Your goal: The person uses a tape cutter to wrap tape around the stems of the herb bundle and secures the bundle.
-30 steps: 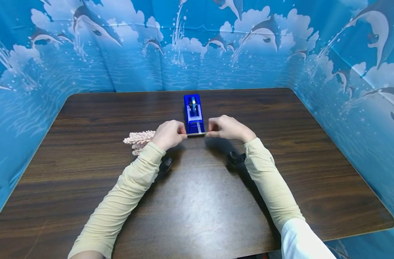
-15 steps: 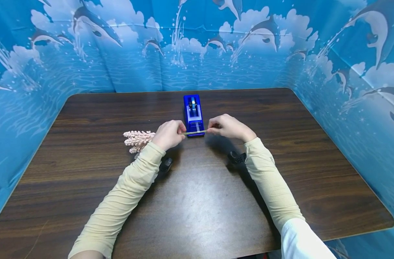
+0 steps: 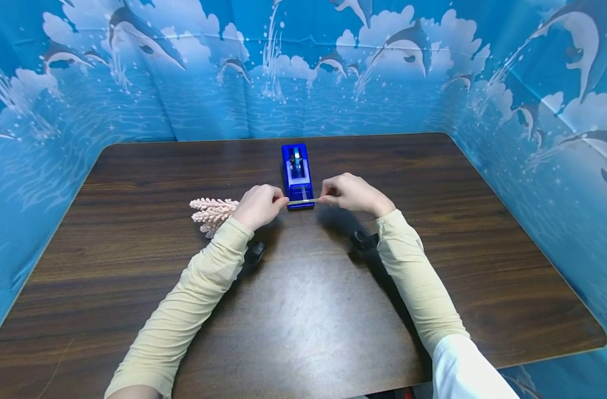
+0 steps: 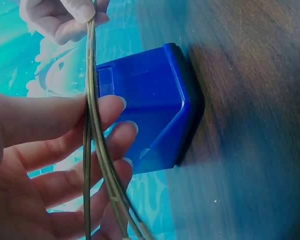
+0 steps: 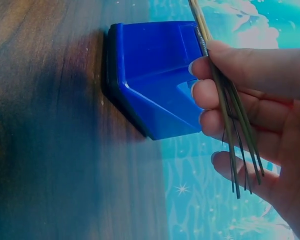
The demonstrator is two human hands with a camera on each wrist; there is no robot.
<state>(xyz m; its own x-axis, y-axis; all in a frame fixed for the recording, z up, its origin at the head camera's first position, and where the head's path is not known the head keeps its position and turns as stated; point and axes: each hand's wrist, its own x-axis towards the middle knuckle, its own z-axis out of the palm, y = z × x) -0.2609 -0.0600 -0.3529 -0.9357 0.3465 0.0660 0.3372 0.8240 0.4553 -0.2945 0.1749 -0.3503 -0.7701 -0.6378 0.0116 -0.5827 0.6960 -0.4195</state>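
A thin bundle of greenish-brown stems point(image 3: 303, 201) with pale pink flower heads point(image 3: 213, 214) stretches between both hands, in front of the blue tape dispenser point(image 3: 296, 166). My left hand point(image 3: 258, 207) pinches the bundle between thumb and forefinger on the flower side. On the bare-end side, my right hand point(image 3: 353, 194) pinches the stems point(image 5: 225, 105) likewise, and their loose ends fan out below its fingers. In the right wrist view, a narrow ridged edge shows against the stems beside the dispenser point(image 5: 155, 80). Whether tape sticks to the stems is too small to tell.
The dark wood table point(image 3: 303, 310) carries the dispenser near its far edge. Black wrist cameras hang below each forearm, one on the left point(image 3: 255, 252) and one on the right point(image 3: 365, 240). A blue dolphin-print curtain point(image 3: 303, 100) surrounds the far sides.
The stems have shifted slightly away over the dispenser's front, tilting and then coming level. The flower heads have turned a little. A pale tape strip seen earlier on the dispenser's front is no longer distinct.
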